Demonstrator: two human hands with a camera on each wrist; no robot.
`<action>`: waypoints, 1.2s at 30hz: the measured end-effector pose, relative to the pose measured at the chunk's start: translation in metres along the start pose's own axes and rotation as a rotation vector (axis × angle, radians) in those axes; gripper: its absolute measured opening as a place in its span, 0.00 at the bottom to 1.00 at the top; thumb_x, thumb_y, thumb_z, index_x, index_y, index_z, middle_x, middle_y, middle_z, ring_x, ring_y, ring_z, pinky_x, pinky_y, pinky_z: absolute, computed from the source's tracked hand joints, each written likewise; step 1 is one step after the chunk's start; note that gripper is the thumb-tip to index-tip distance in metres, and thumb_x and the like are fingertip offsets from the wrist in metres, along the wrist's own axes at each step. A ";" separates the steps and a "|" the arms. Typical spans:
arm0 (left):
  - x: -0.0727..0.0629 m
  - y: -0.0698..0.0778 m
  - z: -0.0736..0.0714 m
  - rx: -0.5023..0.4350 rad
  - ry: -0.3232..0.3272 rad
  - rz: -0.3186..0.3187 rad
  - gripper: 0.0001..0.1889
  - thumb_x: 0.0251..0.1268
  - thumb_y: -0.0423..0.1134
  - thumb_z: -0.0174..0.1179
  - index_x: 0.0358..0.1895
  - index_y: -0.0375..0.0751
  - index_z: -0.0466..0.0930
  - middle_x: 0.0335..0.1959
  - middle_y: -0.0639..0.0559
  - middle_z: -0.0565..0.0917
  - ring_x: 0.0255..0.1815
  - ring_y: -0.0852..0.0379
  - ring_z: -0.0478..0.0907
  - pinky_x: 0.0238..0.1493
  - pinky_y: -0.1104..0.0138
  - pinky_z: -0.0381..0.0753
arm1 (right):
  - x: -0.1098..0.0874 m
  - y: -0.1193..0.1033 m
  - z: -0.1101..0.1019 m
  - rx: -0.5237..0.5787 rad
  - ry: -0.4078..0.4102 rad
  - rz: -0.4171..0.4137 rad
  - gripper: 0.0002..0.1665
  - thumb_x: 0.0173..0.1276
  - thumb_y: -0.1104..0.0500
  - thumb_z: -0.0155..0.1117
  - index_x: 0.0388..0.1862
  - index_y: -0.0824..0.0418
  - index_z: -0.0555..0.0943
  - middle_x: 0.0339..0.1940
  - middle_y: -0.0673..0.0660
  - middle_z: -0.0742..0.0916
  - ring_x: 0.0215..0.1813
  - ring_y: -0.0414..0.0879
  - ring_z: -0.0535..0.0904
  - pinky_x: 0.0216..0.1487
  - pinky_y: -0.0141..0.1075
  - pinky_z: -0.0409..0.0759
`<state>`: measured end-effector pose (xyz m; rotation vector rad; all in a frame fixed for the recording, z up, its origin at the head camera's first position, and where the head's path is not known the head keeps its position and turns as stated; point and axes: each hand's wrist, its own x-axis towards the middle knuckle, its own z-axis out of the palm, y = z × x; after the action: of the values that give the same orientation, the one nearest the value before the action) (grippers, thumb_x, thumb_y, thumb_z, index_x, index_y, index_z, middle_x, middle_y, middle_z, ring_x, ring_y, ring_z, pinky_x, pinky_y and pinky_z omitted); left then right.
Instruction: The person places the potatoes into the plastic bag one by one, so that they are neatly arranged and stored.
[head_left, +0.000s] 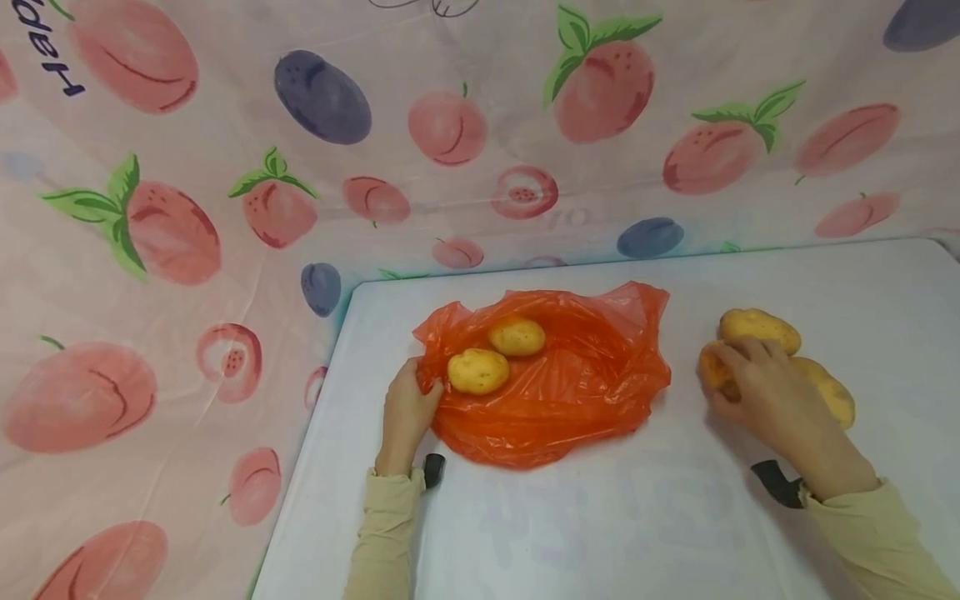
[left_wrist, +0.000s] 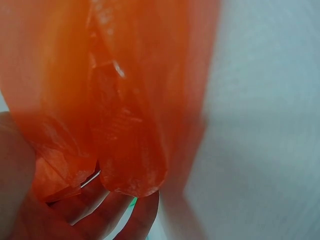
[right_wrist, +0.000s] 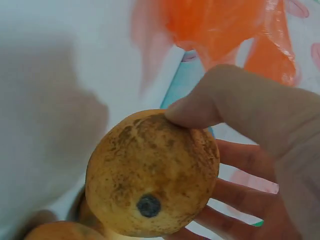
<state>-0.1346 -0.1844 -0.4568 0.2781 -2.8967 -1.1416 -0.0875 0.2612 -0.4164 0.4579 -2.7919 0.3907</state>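
Two yellow potatoes, one nearer [head_left: 477, 372] and one farther back [head_left: 517, 337], lie on an orange plastic bag [head_left: 555, 417] spread on the table. My left hand [head_left: 408, 408] holds the bag's left edge, its thumb over the thin plastic and its fingers under it. At the right, my right hand [head_left: 780, 408] grips a rounded potato [right_wrist: 152, 175] between thumb and fingers. Brown mottling and a dark round spot mark its skin. Two more potatoes are close by that hand: one behind it [head_left: 761, 327], another to its right [head_left: 832, 393], partly hidden.
The white table [head_left: 600, 533] meets a fruit-printed cloth [head_left: 480, 192] along its back and left edges. A dark strap piece [head_left: 778, 483] sticks out at the right wrist, and a smaller dark piece [head_left: 433, 471] at the left.
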 end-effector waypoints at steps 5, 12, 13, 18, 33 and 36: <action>0.000 0.001 0.000 0.001 0.006 0.006 0.24 0.68 0.39 0.61 0.64 0.36 0.71 0.59 0.42 0.80 0.54 0.45 0.78 0.61 0.53 0.79 | 0.007 -0.006 -0.007 0.011 -0.014 -0.008 0.29 0.50 0.61 0.77 0.50 0.69 0.80 0.51 0.72 0.79 0.51 0.71 0.72 0.45 0.64 0.78; 0.000 0.001 0.000 0.006 0.013 0.012 0.24 0.67 0.39 0.61 0.64 0.36 0.72 0.59 0.42 0.80 0.54 0.45 0.78 0.61 0.52 0.79 | 0.016 -0.017 -0.015 0.029 -0.007 -0.027 0.31 0.50 0.60 0.76 0.54 0.69 0.79 0.50 0.68 0.80 0.51 0.66 0.72 0.44 0.61 0.81; 0.000 0.000 0.000 0.007 0.014 0.013 0.24 0.67 0.39 0.61 0.64 0.36 0.72 0.59 0.41 0.80 0.54 0.45 0.78 0.61 0.52 0.79 | 0.017 -0.018 -0.016 0.033 0.001 -0.034 0.31 0.50 0.60 0.76 0.54 0.69 0.79 0.50 0.68 0.80 0.51 0.66 0.72 0.43 0.61 0.81; 0.000 0.001 0.000 0.006 0.019 0.019 0.24 0.67 0.39 0.61 0.64 0.36 0.72 0.58 0.41 0.80 0.54 0.45 0.78 0.61 0.52 0.79 | 0.022 -0.022 -0.021 0.069 0.037 -0.072 0.32 0.48 0.63 0.75 0.54 0.69 0.78 0.51 0.68 0.80 0.53 0.65 0.72 0.45 0.60 0.80; -0.001 0.002 0.000 0.018 0.016 0.025 0.24 0.68 0.39 0.61 0.64 0.35 0.71 0.59 0.41 0.80 0.54 0.45 0.78 0.62 0.52 0.79 | 0.037 -0.040 -0.036 0.108 0.033 -0.086 0.34 0.50 0.64 0.72 0.60 0.68 0.77 0.58 0.67 0.78 0.61 0.64 0.70 0.53 0.61 0.78; -0.001 0.002 -0.001 0.015 0.014 0.020 0.24 0.67 0.39 0.61 0.64 0.35 0.71 0.59 0.41 0.80 0.54 0.45 0.78 0.62 0.52 0.79 | 0.040 -0.043 -0.037 0.116 0.042 -0.099 0.33 0.51 0.64 0.71 0.59 0.67 0.78 0.58 0.66 0.79 0.61 0.62 0.71 0.53 0.60 0.78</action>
<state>-0.1339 -0.1828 -0.4546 0.2552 -2.8904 -1.1109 -0.1005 0.2224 -0.3597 0.6040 -2.7029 0.5357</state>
